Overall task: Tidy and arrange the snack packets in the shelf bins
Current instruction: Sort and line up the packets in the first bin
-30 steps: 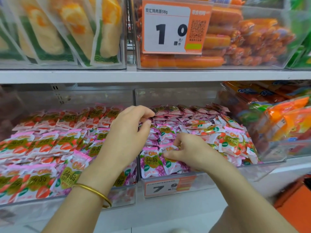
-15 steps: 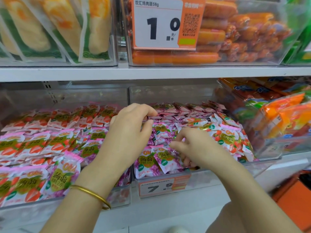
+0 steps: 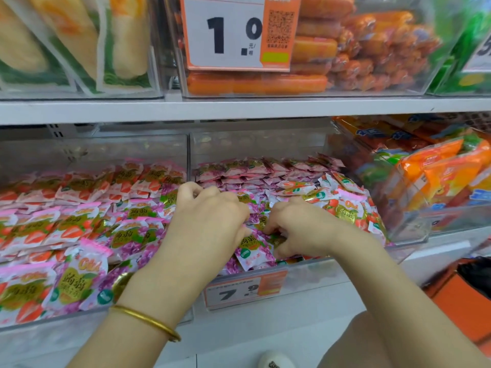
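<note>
1. While the middle bin [image 3: 332, 266] holds the snack packets [image 3: 342, 208] in a mixed heap, square the rows from back to front.
2. Left hand [image 3: 210, 216] curls over packets, grip unclear; right hand [image 3: 305, 227] pinches a purple packet [image 3: 252, 251] at the front.

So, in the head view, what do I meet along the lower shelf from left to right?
Strawberry packets → left hand → right hand → orange packs.
</note>
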`<state>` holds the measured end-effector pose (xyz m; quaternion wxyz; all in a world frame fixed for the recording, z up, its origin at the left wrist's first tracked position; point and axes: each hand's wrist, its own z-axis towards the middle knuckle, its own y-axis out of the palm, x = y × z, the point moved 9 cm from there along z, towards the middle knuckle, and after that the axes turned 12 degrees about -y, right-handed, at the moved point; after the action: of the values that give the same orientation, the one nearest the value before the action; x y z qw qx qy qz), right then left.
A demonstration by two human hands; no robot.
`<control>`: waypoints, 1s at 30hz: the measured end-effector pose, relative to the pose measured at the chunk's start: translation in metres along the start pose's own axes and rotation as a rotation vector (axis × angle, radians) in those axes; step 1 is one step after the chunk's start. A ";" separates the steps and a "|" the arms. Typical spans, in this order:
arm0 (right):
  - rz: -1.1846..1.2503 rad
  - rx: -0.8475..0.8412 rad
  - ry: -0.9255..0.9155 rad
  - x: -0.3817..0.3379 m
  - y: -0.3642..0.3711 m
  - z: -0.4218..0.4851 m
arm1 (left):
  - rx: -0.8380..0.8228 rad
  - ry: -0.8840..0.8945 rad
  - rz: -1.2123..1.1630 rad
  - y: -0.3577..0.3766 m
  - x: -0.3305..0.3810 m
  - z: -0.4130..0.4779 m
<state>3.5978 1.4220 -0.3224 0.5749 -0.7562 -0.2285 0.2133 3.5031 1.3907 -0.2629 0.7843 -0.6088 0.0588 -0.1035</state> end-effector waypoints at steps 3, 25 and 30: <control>-0.028 -0.035 -0.006 0.000 0.006 0.000 | -0.005 0.030 0.070 0.002 0.002 -0.002; 0.372 0.427 0.022 0.025 -0.018 -0.027 | -0.138 0.134 0.129 0.015 0.005 -0.006; 0.633 0.643 0.106 0.039 -0.032 -0.045 | -0.114 0.150 0.157 0.018 0.006 -0.005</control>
<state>3.6524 1.4178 -0.2824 0.6980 -0.5817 0.1215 0.3996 3.5097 1.3884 -0.2818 0.7476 -0.6364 0.1709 -0.0835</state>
